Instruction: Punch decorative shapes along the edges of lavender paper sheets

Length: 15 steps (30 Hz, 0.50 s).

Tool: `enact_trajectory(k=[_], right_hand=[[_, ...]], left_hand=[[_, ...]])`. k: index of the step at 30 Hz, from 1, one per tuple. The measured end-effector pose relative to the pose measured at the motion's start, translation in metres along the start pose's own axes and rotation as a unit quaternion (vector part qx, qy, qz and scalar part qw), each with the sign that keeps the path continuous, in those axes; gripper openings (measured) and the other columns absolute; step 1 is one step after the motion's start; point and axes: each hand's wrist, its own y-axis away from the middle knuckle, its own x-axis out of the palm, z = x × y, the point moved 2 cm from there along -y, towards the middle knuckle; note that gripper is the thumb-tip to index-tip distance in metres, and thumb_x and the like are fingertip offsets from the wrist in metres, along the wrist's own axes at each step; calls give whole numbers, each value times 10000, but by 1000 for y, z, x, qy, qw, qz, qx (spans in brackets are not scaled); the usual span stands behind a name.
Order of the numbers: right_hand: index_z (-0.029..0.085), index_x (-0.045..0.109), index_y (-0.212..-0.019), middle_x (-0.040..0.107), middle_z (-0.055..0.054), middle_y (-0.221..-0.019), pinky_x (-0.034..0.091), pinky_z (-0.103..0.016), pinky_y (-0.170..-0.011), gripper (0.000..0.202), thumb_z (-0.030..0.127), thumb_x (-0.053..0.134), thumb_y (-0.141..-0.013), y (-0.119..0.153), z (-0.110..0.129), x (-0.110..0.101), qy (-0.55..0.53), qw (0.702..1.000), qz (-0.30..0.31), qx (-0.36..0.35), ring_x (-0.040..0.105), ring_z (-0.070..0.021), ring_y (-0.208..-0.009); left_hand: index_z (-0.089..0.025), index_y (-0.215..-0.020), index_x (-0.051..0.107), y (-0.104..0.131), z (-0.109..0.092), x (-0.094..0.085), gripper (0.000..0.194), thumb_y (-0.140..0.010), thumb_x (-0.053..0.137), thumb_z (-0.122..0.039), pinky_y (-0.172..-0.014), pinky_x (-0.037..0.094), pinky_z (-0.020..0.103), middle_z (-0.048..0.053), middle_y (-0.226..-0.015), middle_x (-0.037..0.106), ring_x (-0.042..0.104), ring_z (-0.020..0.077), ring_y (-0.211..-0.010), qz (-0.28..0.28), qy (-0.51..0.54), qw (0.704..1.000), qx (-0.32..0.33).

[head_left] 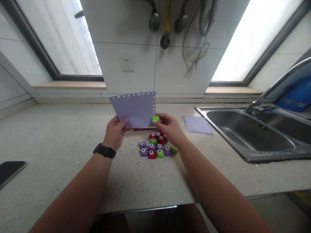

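A purple sheet of paper [136,110] is held up above the counter, with small punched holes along its top and right edges. My left hand [115,131] pinches its lower left part, thumb in front. My right hand [168,126] is closed on a green craft punch [155,119], which sits at the sheet's lower right edge. Below the sheet, several small punches stand grouped on the counter, among them a red punch [152,154], a purple punch [144,152] and another green punch [160,153]. Part of the group is hidden behind my right hand.
Purple sheets with punched edges [198,124] lie at the right, beside a steel double sink [250,129] with a faucet [274,85]. Purple paper scraps are scattered around the punches. A dark flat object [11,171] lies at the far left. A tiled wall stands behind.
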Motion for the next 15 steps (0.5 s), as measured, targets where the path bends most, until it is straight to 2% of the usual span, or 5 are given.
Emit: enact_trajectory(k=[4, 12, 15], right_hand=[[223, 704, -1068, 712, 0, -872, 541, -365, -860, 425, 321, 883, -696, -2, -4, -1, -19, 1000, 1, 12, 664, -148, -806], [223, 680, -1006, 706, 8, -840, 549, -343, -781, 419, 288, 901, -656, -1, -4, -2, -2, 1000, 14, 7, 652, -146, -756], [218, 685, -1022, 715, 2, -850, 550, -348, -797, 423, 288, 897, -663, -1, -4, -2, -1, 1000, 13, 15, 661, -149, -767]], left_hand=[[-168, -959, 716, 0, 0, 1, 311, -695, 869, -230, -565, 617, 221, 23, -956, 747, 675, 108, -671, 2, 5, 1000, -4], [-173, -945, 727, 0, 0, 0, 300, -688, 878, -212, -530, 607, 195, 14, -928, 745, 660, 93, -638, 4, 13, 1000, 1], [-173, -949, 733, -1, -1, 0, 296, -691, 874, -210, -520, 602, 187, 8, -908, 746, 654, 86, -615, 6, 14, 1000, 1]])
